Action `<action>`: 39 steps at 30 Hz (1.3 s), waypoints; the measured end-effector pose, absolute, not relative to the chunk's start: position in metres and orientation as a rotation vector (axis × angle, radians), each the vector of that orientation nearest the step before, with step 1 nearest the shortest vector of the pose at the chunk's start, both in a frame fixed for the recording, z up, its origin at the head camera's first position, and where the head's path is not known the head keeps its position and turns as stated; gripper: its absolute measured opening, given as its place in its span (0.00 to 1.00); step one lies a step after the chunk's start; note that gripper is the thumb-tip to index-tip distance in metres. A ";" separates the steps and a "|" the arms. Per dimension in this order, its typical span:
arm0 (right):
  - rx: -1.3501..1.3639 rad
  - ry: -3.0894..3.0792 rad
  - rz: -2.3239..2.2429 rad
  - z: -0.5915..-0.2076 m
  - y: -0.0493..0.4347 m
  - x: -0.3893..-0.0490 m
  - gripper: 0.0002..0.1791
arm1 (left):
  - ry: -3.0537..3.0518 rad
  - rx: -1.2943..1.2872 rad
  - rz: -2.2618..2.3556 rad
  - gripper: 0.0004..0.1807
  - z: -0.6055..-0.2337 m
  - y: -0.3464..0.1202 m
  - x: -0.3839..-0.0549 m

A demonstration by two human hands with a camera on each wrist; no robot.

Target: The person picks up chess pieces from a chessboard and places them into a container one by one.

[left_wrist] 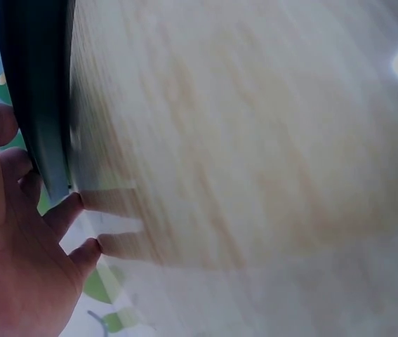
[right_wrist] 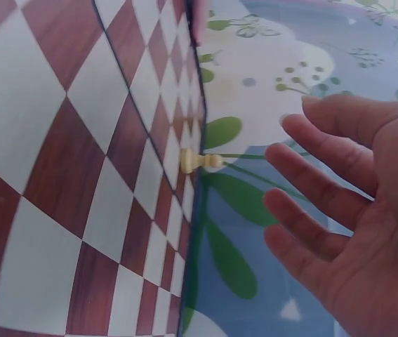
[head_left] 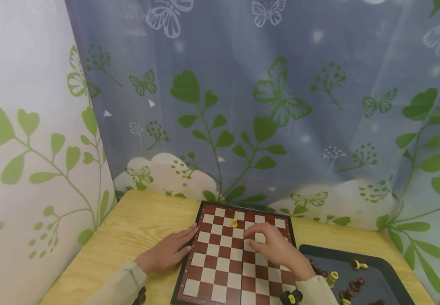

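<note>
A brown-and-white chessboard [head_left: 220, 277] lies on the wooden table, with a fold line down its middle. One pale yellow chess piece, pawn-like in shape [head_left: 234, 223], stands upright on its far part; in the right wrist view the piece [right_wrist: 200, 161] is apart from the fingers. My right hand [head_left: 275, 250] hovers over the right half of the board, fingers loosely bent and nothing between them. At the board's left edge my left hand [head_left: 167, 250] rests with fingers extended; the left wrist view has this hand [left_wrist: 23, 246] touching the dark rim [left_wrist: 41, 91].
To the right of the board sits a dark tray [head_left: 385, 271] with several brown and yellow chess pieces lying in it, among them a yellow piece [head_left: 358, 264]. A patterned curtain [head_left: 239, 106] hangs behind the wooden table [head_left: 147, 216].
</note>
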State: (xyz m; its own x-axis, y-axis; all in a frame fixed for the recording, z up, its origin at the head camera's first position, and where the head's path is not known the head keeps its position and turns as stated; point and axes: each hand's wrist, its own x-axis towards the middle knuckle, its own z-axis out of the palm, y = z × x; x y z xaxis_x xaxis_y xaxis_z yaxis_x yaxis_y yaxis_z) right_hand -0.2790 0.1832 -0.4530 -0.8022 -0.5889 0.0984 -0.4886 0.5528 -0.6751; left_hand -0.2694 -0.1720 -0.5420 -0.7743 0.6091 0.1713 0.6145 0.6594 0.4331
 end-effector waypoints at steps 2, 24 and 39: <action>-0.915 2.642 -1.094 -0.456 0.179 -0.288 0.10 | -2.845 -1.053 -0.763 0.30 -0.544 -0.173 -0.271; -0.670 2.774 -1.059 -0.491 0.141 -0.338 0.19 | -2.799 -1.112 -0.828 0.31 -0.546 -0.176 -0.280; -0.687 2.787 -1.162 -0.504 0.137 -0.351 0.09 | -2.835 -1.091 -0.835 0.31 -0.543 -0.175 -0.275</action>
